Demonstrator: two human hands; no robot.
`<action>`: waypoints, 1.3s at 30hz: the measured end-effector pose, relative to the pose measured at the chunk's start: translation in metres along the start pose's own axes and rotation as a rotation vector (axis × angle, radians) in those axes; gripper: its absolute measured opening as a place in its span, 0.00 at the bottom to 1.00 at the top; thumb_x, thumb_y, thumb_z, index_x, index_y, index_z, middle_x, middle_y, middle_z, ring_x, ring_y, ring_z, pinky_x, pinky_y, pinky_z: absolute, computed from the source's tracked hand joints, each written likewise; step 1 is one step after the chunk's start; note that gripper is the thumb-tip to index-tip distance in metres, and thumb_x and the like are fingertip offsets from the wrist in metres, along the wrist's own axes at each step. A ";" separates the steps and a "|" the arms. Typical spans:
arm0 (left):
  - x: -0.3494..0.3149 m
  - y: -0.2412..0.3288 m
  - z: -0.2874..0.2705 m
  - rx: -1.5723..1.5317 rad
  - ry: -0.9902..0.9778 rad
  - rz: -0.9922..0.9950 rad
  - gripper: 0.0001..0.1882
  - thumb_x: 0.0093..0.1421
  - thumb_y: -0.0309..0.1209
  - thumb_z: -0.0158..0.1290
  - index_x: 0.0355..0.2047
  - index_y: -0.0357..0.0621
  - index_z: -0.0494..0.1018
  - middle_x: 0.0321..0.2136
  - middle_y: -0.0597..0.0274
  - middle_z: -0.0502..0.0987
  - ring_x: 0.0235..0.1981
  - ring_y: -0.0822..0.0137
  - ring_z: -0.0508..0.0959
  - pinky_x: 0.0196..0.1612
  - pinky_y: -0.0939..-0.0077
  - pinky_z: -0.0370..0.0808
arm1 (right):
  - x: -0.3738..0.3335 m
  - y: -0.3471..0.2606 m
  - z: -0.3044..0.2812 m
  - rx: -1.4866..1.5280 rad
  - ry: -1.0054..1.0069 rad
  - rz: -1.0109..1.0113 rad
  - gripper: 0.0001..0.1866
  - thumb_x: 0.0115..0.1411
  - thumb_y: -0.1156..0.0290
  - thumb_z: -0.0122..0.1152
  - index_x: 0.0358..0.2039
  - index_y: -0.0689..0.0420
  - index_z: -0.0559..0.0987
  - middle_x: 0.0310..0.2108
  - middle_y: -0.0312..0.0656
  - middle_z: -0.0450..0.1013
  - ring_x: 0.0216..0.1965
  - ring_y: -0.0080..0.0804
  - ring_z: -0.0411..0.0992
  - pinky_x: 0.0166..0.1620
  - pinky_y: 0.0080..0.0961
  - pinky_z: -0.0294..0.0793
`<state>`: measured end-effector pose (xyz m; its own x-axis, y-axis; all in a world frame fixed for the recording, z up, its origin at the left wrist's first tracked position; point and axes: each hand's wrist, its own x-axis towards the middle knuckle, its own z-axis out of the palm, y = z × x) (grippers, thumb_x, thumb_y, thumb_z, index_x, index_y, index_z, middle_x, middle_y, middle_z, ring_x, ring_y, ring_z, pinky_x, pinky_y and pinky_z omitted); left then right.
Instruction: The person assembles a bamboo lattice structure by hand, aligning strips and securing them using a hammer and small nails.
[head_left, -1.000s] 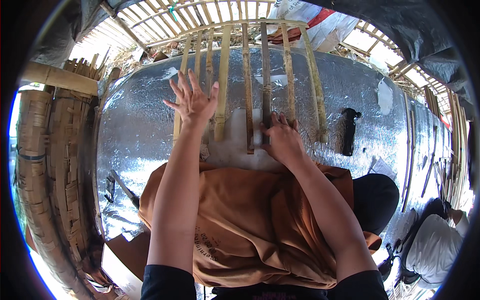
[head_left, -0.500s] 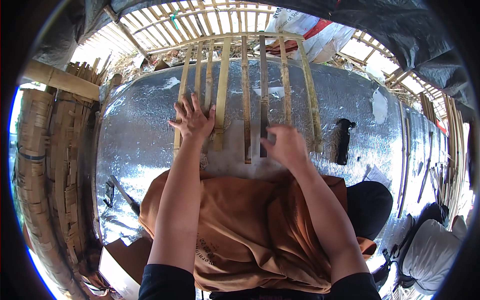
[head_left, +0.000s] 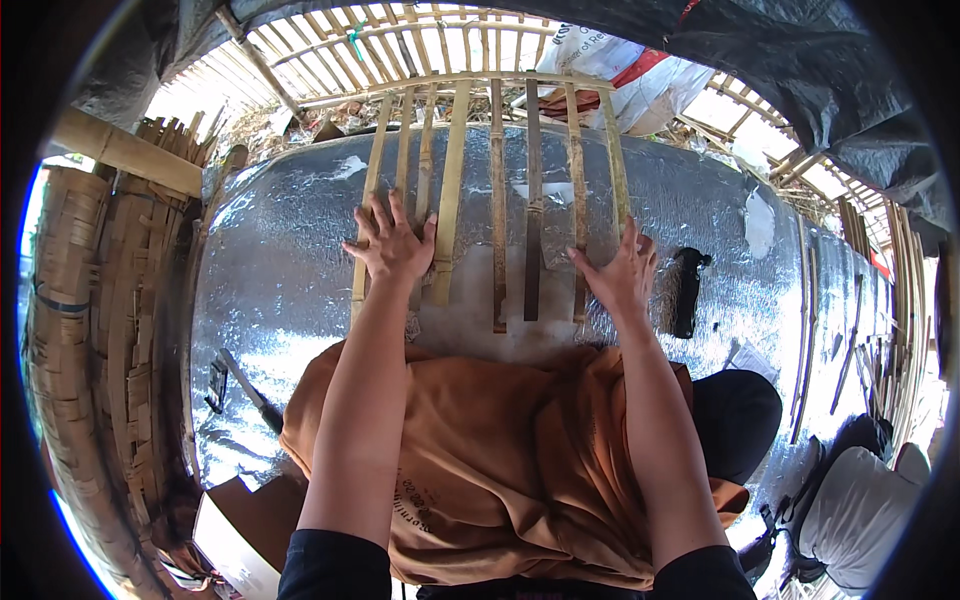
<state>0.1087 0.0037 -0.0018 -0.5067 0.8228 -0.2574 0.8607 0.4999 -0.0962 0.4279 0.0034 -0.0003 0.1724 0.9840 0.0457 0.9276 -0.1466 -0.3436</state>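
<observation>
While the left hand (head_left: 395,252) lies palm down across the leftmost bamboo strips (head_left: 375,160), its fingers (head_left: 397,208) are spread wide and grip nothing. Over the rightmost strip (head_left: 614,150), the right hand (head_left: 622,280) also has its fingers apart, thumb out toward the neighbouring strip (head_left: 576,180); they hold nothing, and I cannot tell whether they press down. Eight strips run side by side away from the person, reaching a thin crosspiece (head_left: 515,75) well beyond the fingertips. Between the two sets of fingers lie a wide pale strip (head_left: 453,190), just beside the left thumb, a brown strip (head_left: 498,200) and a dark strip (head_left: 533,230) (the darkest of the row). Beneath the fingers spreads a silver foil sheet (head_left: 690,210). Just right of the right fingers is a black object (head_left: 686,292), its kind unclear. Nearer the body than the fingers, an orange-brown cloth (head_left: 490,440) covers the lap. Far past the fingertips sits a white-and-red sack (head_left: 640,70).
</observation>
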 end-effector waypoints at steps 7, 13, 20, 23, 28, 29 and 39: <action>0.001 -0.005 0.004 -0.060 0.048 -0.009 0.50 0.67 0.65 0.33 0.74 0.41 0.38 0.76 0.57 0.35 0.76 0.49 0.36 0.68 0.23 0.44 | -0.002 -0.012 -0.008 0.095 -0.046 -0.042 0.54 0.47 0.47 0.77 0.67 0.57 0.58 0.49 0.58 0.71 0.55 0.56 0.67 0.56 0.46 0.71; 0.003 -0.004 0.002 -0.147 0.144 -0.012 0.46 0.65 0.63 0.41 0.70 0.37 0.53 0.74 0.51 0.43 0.74 0.49 0.44 0.65 0.24 0.51 | -0.003 -0.020 -0.011 0.189 -0.069 -0.042 0.42 0.51 0.58 0.74 0.61 0.58 0.61 0.45 0.61 0.75 0.48 0.61 0.75 0.52 0.48 0.75; 0.003 0.000 -0.004 -0.150 0.210 -0.003 0.47 0.59 0.63 0.51 0.61 0.28 0.63 0.64 0.50 0.53 0.67 0.48 0.55 0.62 0.28 0.58 | 0.002 -0.015 0.000 0.223 -0.060 -0.010 0.39 0.51 0.62 0.72 0.58 0.64 0.63 0.46 0.63 0.76 0.47 0.59 0.77 0.51 0.47 0.77; 0.005 -0.002 -0.006 -0.147 0.177 -0.034 0.49 0.57 0.62 0.55 0.59 0.26 0.63 0.61 0.49 0.56 0.66 0.49 0.56 0.61 0.28 0.59 | 0.002 -0.015 0.008 0.305 -0.155 -0.007 0.38 0.52 0.65 0.70 0.58 0.66 0.61 0.45 0.65 0.76 0.46 0.61 0.77 0.52 0.48 0.76; 0.008 -0.002 -0.002 -0.162 0.229 -0.051 0.44 0.56 0.59 0.57 0.56 0.28 0.69 0.59 0.50 0.58 0.65 0.48 0.57 0.63 0.27 0.56 | 0.002 -0.014 0.011 0.525 -0.163 0.093 0.35 0.54 0.63 0.69 0.54 0.68 0.64 0.43 0.66 0.76 0.45 0.64 0.77 0.51 0.46 0.76; 0.007 0.000 -0.004 -0.152 0.225 -0.050 0.43 0.56 0.57 0.58 0.56 0.29 0.69 0.57 0.51 0.59 0.65 0.47 0.57 0.64 0.27 0.55 | 0.001 -0.014 0.013 0.509 -0.082 0.089 0.35 0.54 0.63 0.70 0.54 0.68 0.63 0.43 0.66 0.76 0.45 0.64 0.77 0.51 0.46 0.76; -0.002 -0.005 -0.013 -0.199 0.332 0.040 0.35 0.54 0.55 0.60 0.49 0.35 0.77 0.56 0.54 0.62 0.65 0.51 0.58 0.67 0.27 0.49 | -0.011 -0.013 0.017 0.558 0.114 -0.055 0.30 0.54 0.67 0.69 0.52 0.62 0.63 0.35 0.61 0.76 0.39 0.64 0.77 0.44 0.50 0.75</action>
<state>0.1044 0.0029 0.0122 -0.4897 0.8690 0.0707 0.8700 0.4817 0.1047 0.4086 -0.0034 -0.0118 0.1926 0.9669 0.1675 0.6259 0.0104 -0.7799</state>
